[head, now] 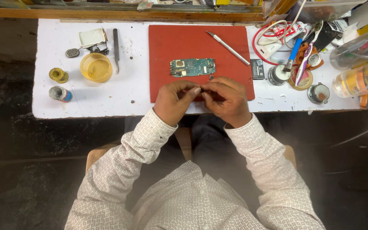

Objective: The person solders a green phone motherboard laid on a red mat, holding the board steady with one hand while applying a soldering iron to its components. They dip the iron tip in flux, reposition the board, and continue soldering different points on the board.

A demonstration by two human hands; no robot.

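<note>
A shallow round yellow dish (96, 67) sits near the white tabletop's (107, 100) left end, its contents unclear. Mid-tabletop, a flat green circuit board (192, 67) lies on a red mat (167, 47). At the near edge, left hand (173, 102) and right hand (226, 101) meet, fingers (194, 90) pinched together; whatever they grip is too small to tell.

Circuit board (192, 67) lies on mat (201, 47), mid table (107, 102). Both hands meet at mat's near edge, just in front of board: left hand (173, 101), right hand (228, 101), fingertips touching. Knife tool (228, 47) on mat, behind-right of board. Left of mat: tweezers (116, 50), then dish (96, 67). Right of mat: small tins (319, 93), brushes (301, 53), cables.
</note>
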